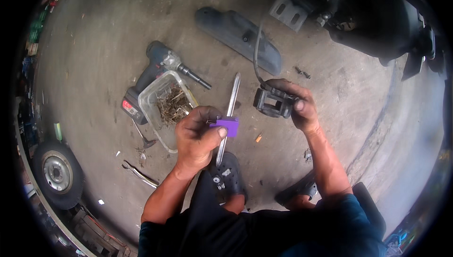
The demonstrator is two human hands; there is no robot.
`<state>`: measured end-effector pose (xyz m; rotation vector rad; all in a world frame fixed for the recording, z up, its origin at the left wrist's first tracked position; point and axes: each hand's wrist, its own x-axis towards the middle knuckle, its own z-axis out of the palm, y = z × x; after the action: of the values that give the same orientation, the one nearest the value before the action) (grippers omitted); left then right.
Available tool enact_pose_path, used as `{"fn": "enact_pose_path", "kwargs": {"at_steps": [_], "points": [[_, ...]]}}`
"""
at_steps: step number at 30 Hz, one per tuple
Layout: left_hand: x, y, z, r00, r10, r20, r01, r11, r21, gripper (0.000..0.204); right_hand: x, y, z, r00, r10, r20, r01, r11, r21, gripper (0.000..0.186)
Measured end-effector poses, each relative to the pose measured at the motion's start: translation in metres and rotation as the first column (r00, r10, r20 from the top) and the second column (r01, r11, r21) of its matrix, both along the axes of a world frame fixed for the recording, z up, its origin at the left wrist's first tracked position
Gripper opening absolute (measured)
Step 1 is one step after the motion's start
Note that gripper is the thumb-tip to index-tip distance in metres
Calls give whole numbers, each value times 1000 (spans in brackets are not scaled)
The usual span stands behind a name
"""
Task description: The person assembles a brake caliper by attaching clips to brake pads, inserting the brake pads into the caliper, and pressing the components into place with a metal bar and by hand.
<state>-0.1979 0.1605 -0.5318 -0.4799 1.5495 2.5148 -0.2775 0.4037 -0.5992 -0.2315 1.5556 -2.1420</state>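
Left hand (194, 136) pinching purple block (229, 127), right hand (304, 108) gripping black caliper (284, 109), hands apart, power tool (160, 61) beyond the left

The block (231, 126) is bright purple, the caliper (284, 106) black, the bar (233, 92) silvery, the floor (283, 160) greyish-brown.

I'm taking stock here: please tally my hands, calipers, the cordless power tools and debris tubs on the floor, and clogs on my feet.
Left hand and right hand: 2
Caliper: 1
Cordless power tool: 1
Debris tub: 1
Dark clogs: 2
Total: 7
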Motion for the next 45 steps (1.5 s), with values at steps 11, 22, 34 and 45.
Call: {"fn": "enact_pose_path", "kwargs": {"at_steps": [11, 22, 34, 45], "points": [[-79, 35, 80, 723, -587, -365, 239, 708, -665, 19, -1, -17, 45, 893, -446, 55, 442, 850, -287, 89], [-107, 61, 98, 570, -783, -247, 285, 471, -835, 21, 0, -12, 67, 869, -487, -86, 471, 868, -161, 70], [-111, 66, 105, 414, -877, -245, 95, 310, -946, 24, 1, -8, 66, 892, -447, -59, 436, 889, -140, 64], [-106, 73, 97, 360, -903, -235, -84, 219, -972, 27, 3, -19, 54, 864, -503, 18, 492, 837, -240, 61]]}}
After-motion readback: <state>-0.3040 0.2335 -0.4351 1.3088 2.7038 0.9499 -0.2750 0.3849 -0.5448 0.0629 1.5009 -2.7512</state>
